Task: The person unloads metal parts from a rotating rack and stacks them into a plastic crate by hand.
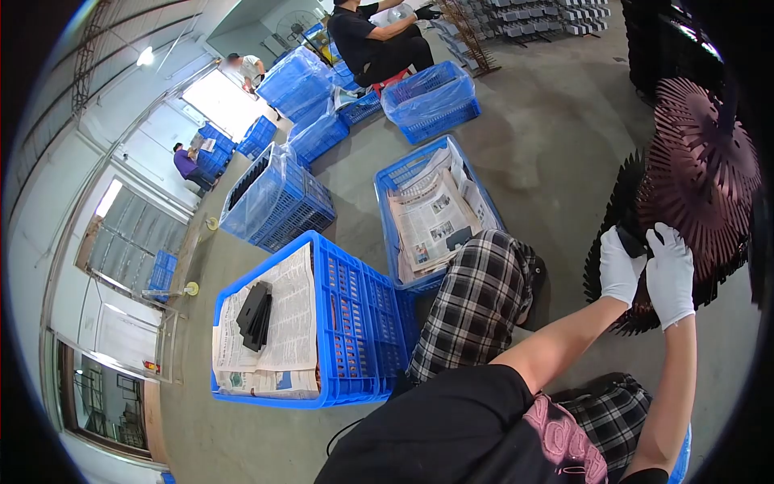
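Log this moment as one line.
left hand: at black piece | right hand: at finned rack | near crate: black plates on newspaper

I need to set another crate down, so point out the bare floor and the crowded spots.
Bare floor lies between the middle newspaper crate and the finned discs; more lies left of the nearest crate. It's crowded where the left hand and right hand meet the discs.

Single head-worn view, forward and down over the lap.
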Demonstrator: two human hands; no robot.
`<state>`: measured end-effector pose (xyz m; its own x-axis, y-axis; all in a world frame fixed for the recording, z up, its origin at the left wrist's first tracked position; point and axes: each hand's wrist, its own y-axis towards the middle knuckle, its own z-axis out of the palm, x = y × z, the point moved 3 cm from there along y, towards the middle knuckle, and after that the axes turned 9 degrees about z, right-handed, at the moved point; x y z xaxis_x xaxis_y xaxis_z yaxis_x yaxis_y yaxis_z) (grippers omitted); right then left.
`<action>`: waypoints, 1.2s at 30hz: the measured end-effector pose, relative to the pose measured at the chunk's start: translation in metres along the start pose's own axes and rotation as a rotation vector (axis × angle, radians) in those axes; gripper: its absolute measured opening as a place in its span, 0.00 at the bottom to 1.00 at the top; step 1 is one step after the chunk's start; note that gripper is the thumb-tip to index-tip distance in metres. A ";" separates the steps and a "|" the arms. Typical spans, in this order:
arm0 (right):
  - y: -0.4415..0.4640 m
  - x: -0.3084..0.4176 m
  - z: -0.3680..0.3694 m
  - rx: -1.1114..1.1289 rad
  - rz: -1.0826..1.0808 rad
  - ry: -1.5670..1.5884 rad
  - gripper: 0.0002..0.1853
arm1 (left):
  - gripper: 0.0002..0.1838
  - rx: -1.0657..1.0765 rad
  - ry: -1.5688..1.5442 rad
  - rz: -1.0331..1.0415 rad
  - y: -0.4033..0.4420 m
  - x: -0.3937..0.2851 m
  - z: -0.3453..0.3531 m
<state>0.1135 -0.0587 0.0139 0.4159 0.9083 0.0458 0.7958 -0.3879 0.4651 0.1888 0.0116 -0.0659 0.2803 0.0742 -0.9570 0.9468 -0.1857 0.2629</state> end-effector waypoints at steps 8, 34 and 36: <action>0.003 -0.004 0.007 -0.015 0.007 0.124 0.21 | 0.35 0.041 0.020 0.004 0.001 0.000 -0.004; 0.002 -0.020 0.019 -0.028 0.019 0.309 0.20 | 0.35 -0.033 -0.005 0.101 -0.004 -0.001 -0.002; 0.005 -0.017 0.016 -0.017 0.055 0.276 0.20 | 0.33 0.026 -0.056 0.003 0.001 -0.002 -0.001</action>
<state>0.1180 -0.0787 0.0012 0.3208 0.8952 0.3095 0.7668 -0.4373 0.4699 0.1892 0.0121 -0.0640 0.2728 0.0186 -0.9619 0.9414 -0.2114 0.2629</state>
